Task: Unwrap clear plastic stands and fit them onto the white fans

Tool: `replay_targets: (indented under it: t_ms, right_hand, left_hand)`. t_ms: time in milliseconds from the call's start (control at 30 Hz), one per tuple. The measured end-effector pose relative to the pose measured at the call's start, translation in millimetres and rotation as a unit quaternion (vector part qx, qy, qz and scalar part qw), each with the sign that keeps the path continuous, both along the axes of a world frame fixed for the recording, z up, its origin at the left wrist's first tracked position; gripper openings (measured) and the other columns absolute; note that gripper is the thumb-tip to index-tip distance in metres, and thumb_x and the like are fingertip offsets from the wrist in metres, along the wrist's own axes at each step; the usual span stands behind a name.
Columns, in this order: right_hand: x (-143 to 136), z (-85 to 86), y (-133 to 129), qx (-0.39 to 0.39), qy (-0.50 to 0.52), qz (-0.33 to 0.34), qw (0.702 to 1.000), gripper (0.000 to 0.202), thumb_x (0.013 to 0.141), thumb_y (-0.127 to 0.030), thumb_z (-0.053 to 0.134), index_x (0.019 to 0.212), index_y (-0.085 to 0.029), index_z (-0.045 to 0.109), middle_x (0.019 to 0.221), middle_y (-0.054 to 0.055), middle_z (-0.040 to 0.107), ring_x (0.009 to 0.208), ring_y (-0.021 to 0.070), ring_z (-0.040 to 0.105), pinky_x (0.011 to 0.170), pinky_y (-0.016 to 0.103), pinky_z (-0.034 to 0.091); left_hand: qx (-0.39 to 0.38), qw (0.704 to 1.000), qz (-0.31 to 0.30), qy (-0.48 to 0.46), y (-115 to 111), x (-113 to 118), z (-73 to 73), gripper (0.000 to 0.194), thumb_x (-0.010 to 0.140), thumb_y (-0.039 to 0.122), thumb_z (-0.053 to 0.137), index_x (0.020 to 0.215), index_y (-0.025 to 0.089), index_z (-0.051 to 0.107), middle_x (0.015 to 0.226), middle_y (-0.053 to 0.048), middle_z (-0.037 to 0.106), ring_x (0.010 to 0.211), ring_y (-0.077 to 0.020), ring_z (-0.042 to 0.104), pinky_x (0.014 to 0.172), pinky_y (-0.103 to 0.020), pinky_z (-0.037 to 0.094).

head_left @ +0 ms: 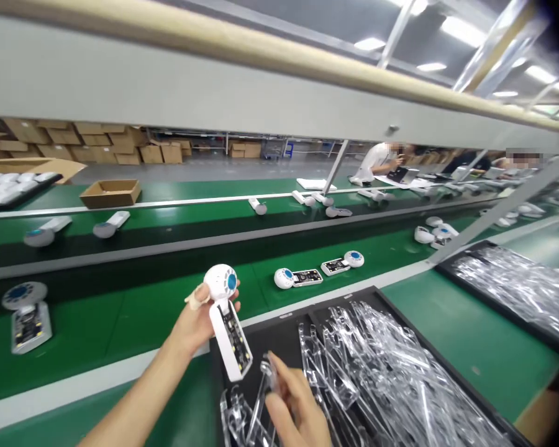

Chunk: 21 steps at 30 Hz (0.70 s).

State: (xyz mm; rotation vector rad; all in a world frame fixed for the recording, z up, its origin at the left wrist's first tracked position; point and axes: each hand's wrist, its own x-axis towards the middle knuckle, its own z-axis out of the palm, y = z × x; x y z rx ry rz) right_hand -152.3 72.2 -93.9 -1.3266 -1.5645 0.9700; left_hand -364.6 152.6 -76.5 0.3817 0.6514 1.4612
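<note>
My left hand (pixel 198 320) is closed around a white handheld device (pixel 231 340), gripping it near its round head with a blue centre. The device's long handle points down toward me, and a dark circuit board shows in its open face. My right hand (pixel 298 400) pinches a transparent plastic part (pixel 266 375) between thumb and fingers, just below the handle's end. Under both hands lies a black tray (pixel 256 335), where many similar transparent plastic parts (pixel 391 372) are heaped, mostly to the right. A finger of my left hand wears a beige cover.
Similar open devices (pixel 307 277) lie on the green conveyor belt (pixel 135 298), and another (pixel 30 326) sits at left. A second black tray (pixel 517 292) of transparent parts stands right. A grey beam (pixel 168 81) crosses overhead. A cardboard box (pixel 110 193) and a person (pixel 377 162) are beyond.
</note>
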Motion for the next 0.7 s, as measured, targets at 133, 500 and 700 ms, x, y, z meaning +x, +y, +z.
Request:
replay_targets:
  t_ms: [133, 500, 700]
  right_hand:
    - [-38.4, 41.9, -2.5, 0.083, -0.094, 0.043, 0.991, 0.042, 0.082, -0.036, 0.056, 0.122, -0.026, 0.054, 0.086, 0.002, 0.057, 0.075, 0.0174, 0.058, 0.067, 0.025, 0.05]
    - [-101.3, 66.6, -64.3, 0.208, -0.223, 0.045, 0.951, 0.057, 0.092, -0.044, 0.036, 0.145, -0.029, 0.021, 0.1, 0.01, 0.055, 0.085, 0.025, 0.06, 0.061, 0.032, 0.052]
    - [-103.5, 71.6, -77.1, 0.178, -0.266, 0.059, 0.946, 0.057, 0.094, -0.043, 0.03, 0.147, -0.032, 0.013, 0.077, 0.002, 0.059, 0.053, 0.0203, 0.06, 0.044, 0.029, 0.047]
  left_hand:
    - [0.051, 0.991, -0.039, -0.115, -46.8, 4.6, 17.8, 0.073, 0.06, 0.047, 0.079, 0.125, 0.023, 0.053, 0.102, -0.006, 0.071, 0.095, -0.0248, 0.065, 0.098, -0.048, 0.042]
    - [0.143, 0.985, -0.042, -0.09, -104.7, -13.9, 63.7, 0.088, 0.06, 0.051, 0.075, 0.137, 0.023, 0.042, 0.118, -0.01, 0.064, 0.115, -0.0341, 0.054, 0.106, -0.052, 0.031]
    - [0.122, 0.992, 0.016, -0.039, -121.2, -26.7, 77.3, 0.081, 0.062, 0.053, 0.075, 0.133, 0.026, 0.047, 0.125, -0.01, 0.06, 0.119, -0.0352, 0.051, 0.103, -0.053, 0.035]
